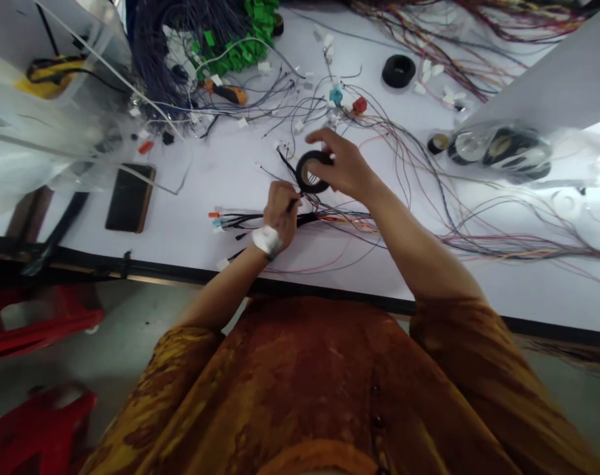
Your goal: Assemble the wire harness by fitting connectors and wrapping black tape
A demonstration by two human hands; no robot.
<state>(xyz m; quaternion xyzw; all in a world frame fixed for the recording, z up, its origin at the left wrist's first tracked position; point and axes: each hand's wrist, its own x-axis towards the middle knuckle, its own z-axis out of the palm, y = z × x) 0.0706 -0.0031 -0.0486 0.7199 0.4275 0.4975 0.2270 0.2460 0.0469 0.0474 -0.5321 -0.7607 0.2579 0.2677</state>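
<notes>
My right hand (346, 165) grips a roll of black electrical tape (302, 173) by its right side, holding it upright over the wires. Just below and to the left, my left hand (280, 206) is closed round a thin bundle of wires (294, 203) wrapped in black; its fingertips almost touch the roll. A thicker wire harness (329, 219) runs along the table beneath my hands, with orange and light blue connectors (215, 219) at its left end. A white band (266, 240) circles my left wrist.
Loose wires (478, 237) stretch to the right. A second black tape roll (399, 70) lies at the back. A phone (130, 198) rests at left, near an orange-handled cutter (228, 91) and green-tagged cables (250, 46). Red stools (37, 323) stand below the table edge.
</notes>
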